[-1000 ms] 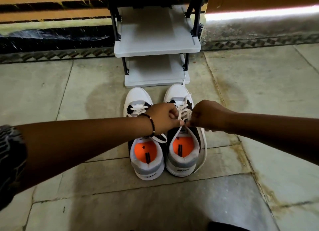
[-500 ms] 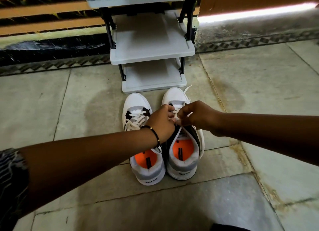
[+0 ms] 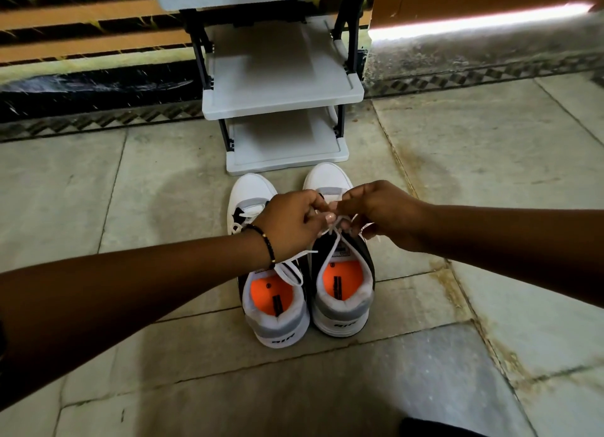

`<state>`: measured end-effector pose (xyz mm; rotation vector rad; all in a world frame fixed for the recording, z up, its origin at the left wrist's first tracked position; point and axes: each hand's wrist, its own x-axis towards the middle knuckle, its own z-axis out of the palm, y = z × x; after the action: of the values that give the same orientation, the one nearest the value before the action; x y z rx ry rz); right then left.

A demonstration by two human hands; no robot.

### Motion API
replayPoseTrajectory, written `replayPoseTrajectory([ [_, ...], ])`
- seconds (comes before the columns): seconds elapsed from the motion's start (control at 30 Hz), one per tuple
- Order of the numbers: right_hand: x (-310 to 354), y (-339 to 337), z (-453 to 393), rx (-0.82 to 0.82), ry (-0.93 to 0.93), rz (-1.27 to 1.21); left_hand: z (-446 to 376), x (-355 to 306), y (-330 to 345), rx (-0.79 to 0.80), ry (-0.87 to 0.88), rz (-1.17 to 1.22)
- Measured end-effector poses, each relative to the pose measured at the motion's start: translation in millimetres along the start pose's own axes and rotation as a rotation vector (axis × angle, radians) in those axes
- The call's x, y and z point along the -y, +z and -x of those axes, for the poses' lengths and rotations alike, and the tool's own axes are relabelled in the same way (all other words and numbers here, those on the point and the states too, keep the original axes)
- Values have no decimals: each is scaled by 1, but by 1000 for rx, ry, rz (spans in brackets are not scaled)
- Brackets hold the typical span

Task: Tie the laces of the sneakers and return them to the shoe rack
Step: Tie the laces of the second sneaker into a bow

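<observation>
Two white, grey and black sneakers with orange insoles stand side by side on the stone floor, toes toward the rack. Over the right sneaker [image 3: 343,292], my left hand [image 3: 291,222] and my right hand [image 3: 382,212] meet, each pinching its white laces [image 3: 333,232] above the tongue. My left wrist wears a black bead bracelet. The left sneaker [image 3: 274,302] has loose laces trailing across its opening, partly hidden under my left forearm. The grey shoe rack [image 3: 281,100] stands just beyond the toes, its shelves bare.
A wall with orange and black slats and a patterned floor border run behind the rack. Stone floor tiles spread to both sides. A dark shape [image 3: 438,428] shows at the bottom edge.
Both hands have lifted slightly and shifted toward the toe of the right sneaker, still working its laces. The camera has tilted down, so the rack appears lower in view.
</observation>
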<state>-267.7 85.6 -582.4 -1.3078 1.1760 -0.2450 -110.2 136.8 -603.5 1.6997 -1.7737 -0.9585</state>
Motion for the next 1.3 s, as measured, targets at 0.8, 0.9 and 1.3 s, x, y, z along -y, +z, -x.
replayPoseTrajectory([
  [0.8,10,-4,17,59,-289,176,5,-24,-1,214,-420,537],
  [0.9,11,-4,17,1,-347,153,9,-22,-7,295,-556,869],
  [1.3,21,-23,10,-257,-235,205,8,5,-54,26,-485,857],
])
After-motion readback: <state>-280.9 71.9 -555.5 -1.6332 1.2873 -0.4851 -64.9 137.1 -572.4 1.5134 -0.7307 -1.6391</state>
